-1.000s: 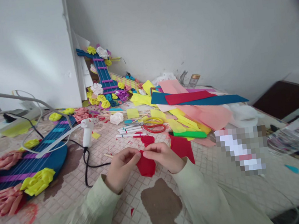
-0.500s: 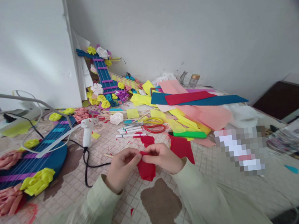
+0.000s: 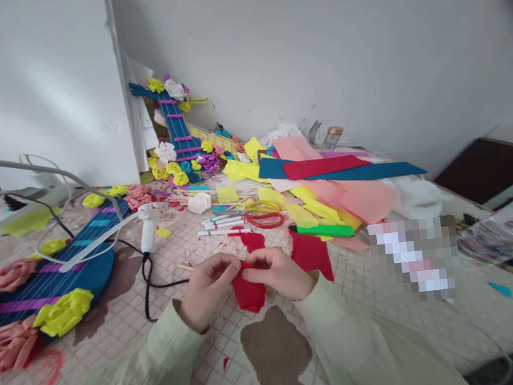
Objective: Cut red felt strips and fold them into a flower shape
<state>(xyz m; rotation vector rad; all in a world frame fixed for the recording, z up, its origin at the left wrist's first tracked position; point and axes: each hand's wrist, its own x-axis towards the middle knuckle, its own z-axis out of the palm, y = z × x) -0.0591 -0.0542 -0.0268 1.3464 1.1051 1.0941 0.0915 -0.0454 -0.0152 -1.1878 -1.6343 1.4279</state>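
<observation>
A small piece of red crepe paper [image 3: 250,293] hangs between my hands above the table, its lower edge free. My left hand [image 3: 211,289] pinches its upper left edge between thumb and forefinger. Holding the upper right edge, my right hand [image 3: 280,271] has its thumb laid against the paper. A thin wooden stick [image 3: 185,267] pokes out beyond the left hand; whether the hand touches it I cannot tell. Just right of my right hand lies a larger red paper sheet [image 3: 312,254]. Red scraps [image 3: 253,241] lie beyond my fingers.
On the left are a glue gun [image 3: 149,232] with a black cord and a blue paper guitar [image 3: 92,260] with paper flowers. Scissors [image 3: 263,216], marker pens [image 3: 223,223], a green cutter [image 3: 326,231] and coloured paper strips [image 3: 342,170] spread beyond the hands. Another decorated guitar [image 3: 177,124] leans behind.
Both hands stay almost in place. The red paper between them has spread slightly leftward, and the gap between the fingertips looks a little wider.
</observation>
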